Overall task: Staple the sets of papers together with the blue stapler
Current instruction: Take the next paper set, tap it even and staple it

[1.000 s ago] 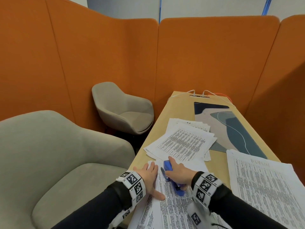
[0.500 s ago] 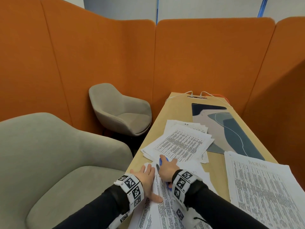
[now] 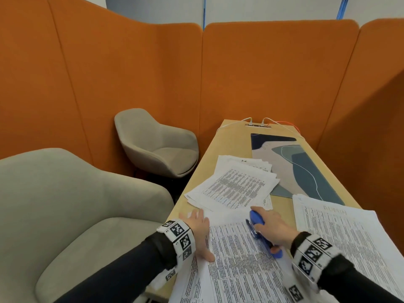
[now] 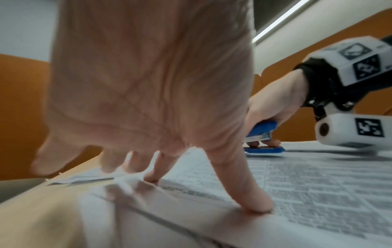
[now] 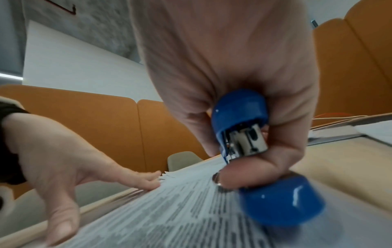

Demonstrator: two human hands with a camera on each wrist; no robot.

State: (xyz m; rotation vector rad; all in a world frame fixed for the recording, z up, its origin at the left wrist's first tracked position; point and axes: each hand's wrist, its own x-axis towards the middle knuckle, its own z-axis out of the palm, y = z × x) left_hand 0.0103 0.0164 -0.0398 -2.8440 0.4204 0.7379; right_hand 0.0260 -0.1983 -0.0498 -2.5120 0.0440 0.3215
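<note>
Right hand (image 3: 271, 226) hides most of the blue stapler (image 3: 258, 221) it holds.

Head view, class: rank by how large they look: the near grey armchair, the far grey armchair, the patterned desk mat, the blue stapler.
1. Near grey armchair; nearness inflates it.
2. Patterned desk mat and far grey armchair look alike, so unranked.
3. Blue stapler, partly hidden by the right hand.

Both hands low — forearms in dark sleeves.
Left hand (image 3: 200, 231) flat, fingers spread; right hand (image 3: 274, 226) curled in a grip.
</note>
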